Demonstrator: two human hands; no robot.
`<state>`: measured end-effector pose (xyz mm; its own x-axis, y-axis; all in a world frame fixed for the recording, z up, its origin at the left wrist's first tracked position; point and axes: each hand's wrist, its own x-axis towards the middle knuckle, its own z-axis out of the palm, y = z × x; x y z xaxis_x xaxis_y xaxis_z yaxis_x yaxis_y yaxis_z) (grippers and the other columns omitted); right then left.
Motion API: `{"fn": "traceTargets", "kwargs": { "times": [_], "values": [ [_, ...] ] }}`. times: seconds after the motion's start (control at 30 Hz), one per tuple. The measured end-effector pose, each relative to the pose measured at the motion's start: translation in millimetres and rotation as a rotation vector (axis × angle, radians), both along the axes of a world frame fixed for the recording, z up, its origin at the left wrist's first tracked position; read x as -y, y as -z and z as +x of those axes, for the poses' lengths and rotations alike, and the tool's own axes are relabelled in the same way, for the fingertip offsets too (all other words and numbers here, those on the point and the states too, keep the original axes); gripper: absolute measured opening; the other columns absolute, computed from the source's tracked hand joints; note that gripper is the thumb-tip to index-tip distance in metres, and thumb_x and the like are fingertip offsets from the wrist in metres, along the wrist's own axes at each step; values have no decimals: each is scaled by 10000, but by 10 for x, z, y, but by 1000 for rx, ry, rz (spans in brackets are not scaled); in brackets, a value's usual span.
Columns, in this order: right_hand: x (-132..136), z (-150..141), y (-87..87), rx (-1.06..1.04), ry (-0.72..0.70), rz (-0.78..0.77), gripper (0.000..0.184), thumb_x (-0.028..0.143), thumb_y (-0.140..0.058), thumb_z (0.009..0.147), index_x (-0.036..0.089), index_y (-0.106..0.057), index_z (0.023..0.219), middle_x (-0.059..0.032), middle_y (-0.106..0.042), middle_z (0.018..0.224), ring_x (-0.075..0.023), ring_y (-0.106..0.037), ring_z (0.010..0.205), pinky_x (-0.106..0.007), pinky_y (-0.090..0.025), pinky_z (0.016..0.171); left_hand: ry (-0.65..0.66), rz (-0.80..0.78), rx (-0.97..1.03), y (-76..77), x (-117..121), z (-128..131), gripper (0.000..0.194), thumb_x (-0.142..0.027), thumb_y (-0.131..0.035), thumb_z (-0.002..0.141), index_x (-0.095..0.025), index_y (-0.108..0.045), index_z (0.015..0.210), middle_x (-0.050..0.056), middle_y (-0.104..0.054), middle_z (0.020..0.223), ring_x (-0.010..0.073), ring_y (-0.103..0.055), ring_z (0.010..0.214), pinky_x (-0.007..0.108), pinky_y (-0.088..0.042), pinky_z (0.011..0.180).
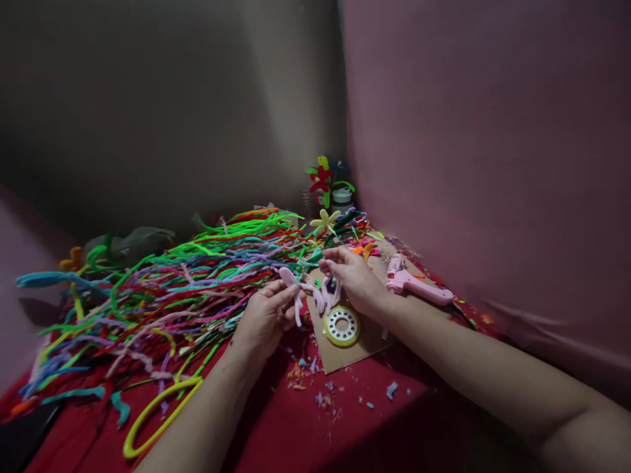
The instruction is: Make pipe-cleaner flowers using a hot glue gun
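My left hand [266, 312] is closed, with its thumb and fingers pinching a pale pink pipe cleaner [321, 299]. The pipe cleaner is bent into loops, one of them standing up above the left thumb and others hanging between my hands. Close by on the right, my right hand [355, 279] pinches with thumb and forefinger at the far part of the same loops; its exact grip is partly hidden. Beneath both hands lies a piece of cardboard [365, 351], with a yellow-rimmed tape roll [342, 326] on it.
A big heap of colourful pipe cleaners [197, 276] spreads to the left. A pink glue gun [419, 286] rests right of my right hand. Pipe-cleaner flowers [320, 177] stand at the back beside a white-lidded jar [342, 196]. Fuzzy scraps [323, 397] dot the red cloth [345, 433].
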<state>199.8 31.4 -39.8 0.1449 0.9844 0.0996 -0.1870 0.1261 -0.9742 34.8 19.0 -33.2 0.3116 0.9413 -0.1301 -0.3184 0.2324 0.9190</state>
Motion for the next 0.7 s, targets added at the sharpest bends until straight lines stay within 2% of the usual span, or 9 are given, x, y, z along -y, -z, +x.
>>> {"fn": "traceTargets", "kwargs": {
  "times": [0.1,0.2,0.3,0.43,0.47,0.57,0.63,0.7],
  "values": [
    [-9,-30,21,180,10,93,207,111,-497,747,162,-564,936,-50,-611,976,-137,-555,936,-299,-410,863,-14,-3,6,35,-5,7,148,-164,-709,669,-140,-592,755,-40,-574,554,14,-426,356,125,-325,354],
    [40,36,-39,325,1,128,294,84,-473,745,150,-569,1015,-79,-604,1065,-159,-541,1023,-329,-384,929,-7,-2,-1,60,-3,27,137,-176,-704,675,-132,-601,753,-18,-609,581,15,-429,354,127,-322,348],
    [206,261,-120,544,43,215,371,53,-387,750,147,-567,1060,-97,-589,1117,-169,-523,1073,-340,-369,957,-15,-14,-21,61,-5,51,151,-175,-710,663,-128,-615,771,2,-636,604,29,-464,367,133,-336,351],
    [535,703,-80,1069,210,355,459,49,-396,703,135,-536,1131,-126,-551,1163,-228,-472,1119,-382,-353,958,-27,-27,-36,34,-4,73,169,-166,-720,632,-119,-628,766,11,-639,593,60,-525,401,149,-367,365],
    [612,804,-41,1206,285,337,470,68,-401,716,126,-514,1168,-142,-538,1177,-255,-448,1134,-401,-352,944,-24,-28,-33,29,-1,76,171,-163,-721,624,-116,-629,761,13,-639,594,67,-537,411,153,-373,369],
    [786,1022,88,1562,360,112,479,136,-424,761,83,-468,1235,-186,-552,1121,-299,-484,1001,-410,-391,814,-11,-24,-18,30,14,83,176,-156,-718,616,-107,-627,758,22,-642,618,70,-545,425,155,-371,368],
    [841,1098,159,1689,368,-10,483,148,-427,764,75,-465,1240,-188,-574,1048,-294,-502,912,-390,-394,744,-2,-17,-8,43,24,87,195,-156,-716,621,-109,-621,784,17,-639,622,54,-510,395,149,-343,346],
    [850,1140,211,1733,367,-51,485,138,-418,762,72,-459,1241,-176,-582,990,-277,-507,863,-373,-390,725,15,6,-3,61,33,89,218,-177,-709,640,-117,-609,824,14,-641,628,35,-452,351,141,-295,311]
  ]
}}
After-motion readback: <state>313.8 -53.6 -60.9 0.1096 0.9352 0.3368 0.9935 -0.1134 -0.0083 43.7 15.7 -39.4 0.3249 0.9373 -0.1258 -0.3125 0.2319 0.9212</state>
